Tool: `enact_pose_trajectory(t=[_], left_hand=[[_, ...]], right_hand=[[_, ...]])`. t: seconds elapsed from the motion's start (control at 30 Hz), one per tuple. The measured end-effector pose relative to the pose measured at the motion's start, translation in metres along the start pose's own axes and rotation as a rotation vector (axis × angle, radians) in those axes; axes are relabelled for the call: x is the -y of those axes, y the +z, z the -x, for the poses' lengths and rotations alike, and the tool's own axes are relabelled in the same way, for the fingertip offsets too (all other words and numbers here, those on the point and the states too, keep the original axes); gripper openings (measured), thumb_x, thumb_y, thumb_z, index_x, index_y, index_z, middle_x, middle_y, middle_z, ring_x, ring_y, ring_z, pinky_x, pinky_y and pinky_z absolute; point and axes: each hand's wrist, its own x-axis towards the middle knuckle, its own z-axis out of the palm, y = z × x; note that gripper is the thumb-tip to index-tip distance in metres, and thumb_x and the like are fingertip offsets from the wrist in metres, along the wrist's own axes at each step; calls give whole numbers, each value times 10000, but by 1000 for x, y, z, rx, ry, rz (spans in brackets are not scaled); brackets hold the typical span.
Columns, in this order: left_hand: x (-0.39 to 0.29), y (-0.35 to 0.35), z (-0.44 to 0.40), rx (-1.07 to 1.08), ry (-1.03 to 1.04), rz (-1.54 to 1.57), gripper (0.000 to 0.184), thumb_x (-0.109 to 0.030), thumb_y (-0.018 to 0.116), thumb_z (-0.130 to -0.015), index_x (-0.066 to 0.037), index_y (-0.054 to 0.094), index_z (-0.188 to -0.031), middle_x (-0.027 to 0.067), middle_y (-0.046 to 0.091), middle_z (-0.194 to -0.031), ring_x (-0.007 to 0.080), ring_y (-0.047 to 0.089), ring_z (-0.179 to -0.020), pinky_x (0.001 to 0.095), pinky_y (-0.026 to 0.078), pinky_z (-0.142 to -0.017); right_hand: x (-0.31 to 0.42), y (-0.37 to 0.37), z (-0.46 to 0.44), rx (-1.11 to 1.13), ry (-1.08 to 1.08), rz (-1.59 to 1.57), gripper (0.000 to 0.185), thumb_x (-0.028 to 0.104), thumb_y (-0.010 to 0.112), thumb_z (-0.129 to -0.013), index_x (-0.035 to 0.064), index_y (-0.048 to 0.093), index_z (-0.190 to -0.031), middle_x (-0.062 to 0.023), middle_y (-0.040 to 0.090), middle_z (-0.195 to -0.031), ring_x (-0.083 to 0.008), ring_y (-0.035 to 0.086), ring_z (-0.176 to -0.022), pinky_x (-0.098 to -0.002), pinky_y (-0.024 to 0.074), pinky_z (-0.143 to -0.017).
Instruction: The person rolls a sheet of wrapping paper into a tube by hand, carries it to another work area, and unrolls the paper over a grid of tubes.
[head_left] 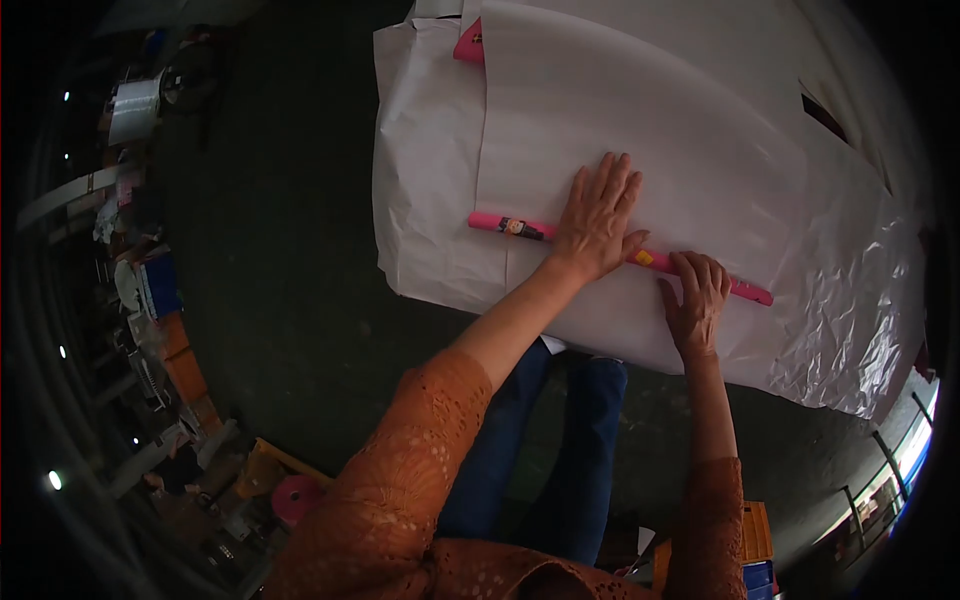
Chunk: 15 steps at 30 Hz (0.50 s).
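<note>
Apparently mid-rolling: left hand [598, 225] lies open over the pink roll [656, 261], right hand [700, 300] clasps it; even pressure seems needed.

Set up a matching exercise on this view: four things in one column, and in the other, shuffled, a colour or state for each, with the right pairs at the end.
1. Left hand
2. Right hand
3. Slim roll
4. Trousers

A. Blue, seen below the near edge of the white sheeting
B. Fingers bent, nearer the roll's right end
C. Pink, with printed pictures
D. Fingers stretched out, pointing away from the person

Right pairs: 1-D, 2-B, 3-C, 4-A
</note>
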Motion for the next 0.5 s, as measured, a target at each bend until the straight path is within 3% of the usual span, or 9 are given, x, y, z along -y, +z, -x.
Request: enact_pose_trajectory(t=[0.1,0.23,0.3,0.43,0.5], left_hand=[[6,4,4,-73,48,29,658,-304,656,-902,-12,427,-1446,188,325,-1562,354,283,-1466,546,257,-1166],[-18,15,92,-70,127,41,583,-228,640,-899,-25,468,-1418,178,376,-1536,345,313,-1458,554,260,-1154],[-40,9,140,142,53,-33,666,-314,641,-898,-51,421,-1469,165,326,-1573,329,275,-1479,536,239,-1166],[-50,7,153,210,-14,-1,756,-387,647,-886,-54,374,-1507,154,294,-1597,327,232,-1499,538,229,-1171],[-39,12,121,111,-49,47,818,-418,677,-868,-46,346,-1516,175,267,-1606,348,203,-1506,568,224,-1168]], right_hand=[[-5,6,-7,7,8,-14,355,133,725,-786,103,655,-1132,-73,613,-1120,-292,560,-1108,-457,382,-1001],[9,1,27,33,4,-79,367,76,718,-757,99,670,-1120,-86,604,-1077,-301,566,-1046,-446,398,-958],[16,2,55,75,5,-95,376,80,721,-754,98,670,-1126,-83,603,-1073,-300,567,-1039,-450,397,-963],[25,-2,62,91,9,-22,398,154,740,-777,108,662,-1164,-69,603,-1134,-284,556,-1115,-467,369,-1019],[24,-8,45,55,8,4,423,164,744,-775,108,655,-1186,-76,602,-1176,-288,549,-1141,-475,360,-1035]])
